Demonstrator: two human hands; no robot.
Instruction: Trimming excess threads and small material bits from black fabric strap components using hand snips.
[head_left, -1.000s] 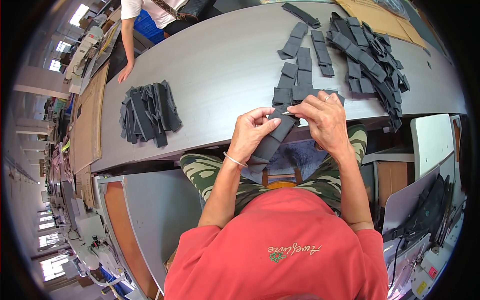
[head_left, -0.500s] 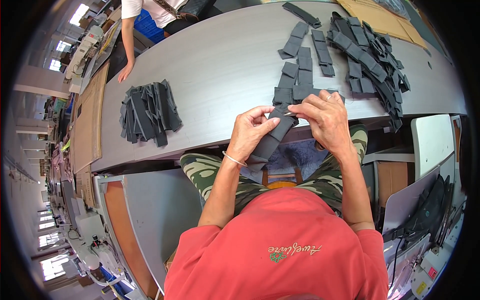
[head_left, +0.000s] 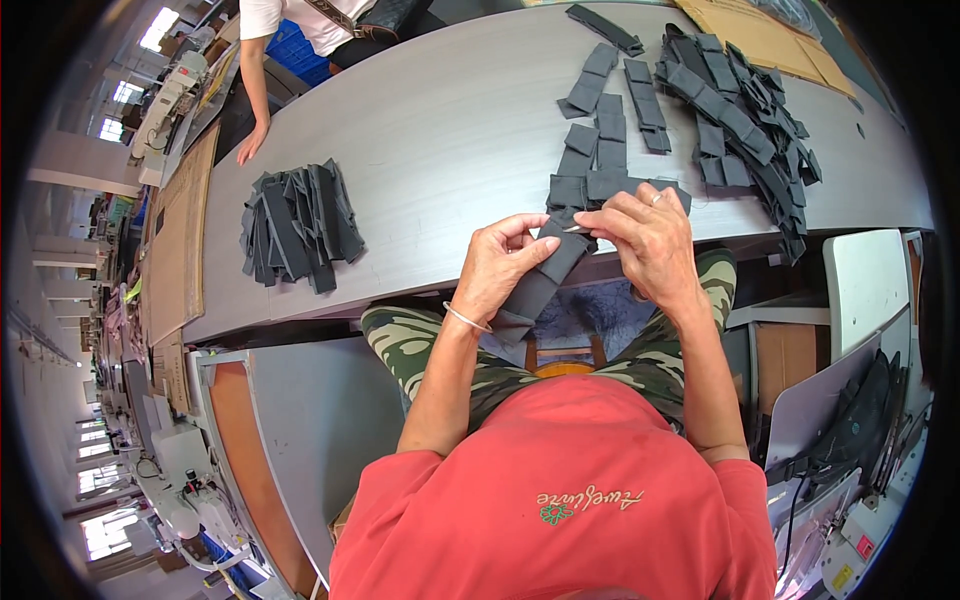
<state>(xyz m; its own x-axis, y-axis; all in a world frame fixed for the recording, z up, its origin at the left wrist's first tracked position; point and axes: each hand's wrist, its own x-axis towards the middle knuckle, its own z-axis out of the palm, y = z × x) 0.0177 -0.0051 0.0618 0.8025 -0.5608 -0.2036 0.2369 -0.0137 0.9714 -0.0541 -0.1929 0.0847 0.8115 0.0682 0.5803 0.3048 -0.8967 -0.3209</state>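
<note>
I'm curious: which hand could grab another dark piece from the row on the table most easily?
Probably the right hand. It sits right beside the row of dark fabric pieces, while the left hand is lower and grips the long dark strip.

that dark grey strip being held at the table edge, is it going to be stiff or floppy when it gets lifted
Probably floppy: the strip bends between the left hand and right hand, and its lower end droops past the table edge. Likely light, since fingertips alone hold it. It looks like matte fabric, so hardly slippery, and flat, so it should not roll.
</note>
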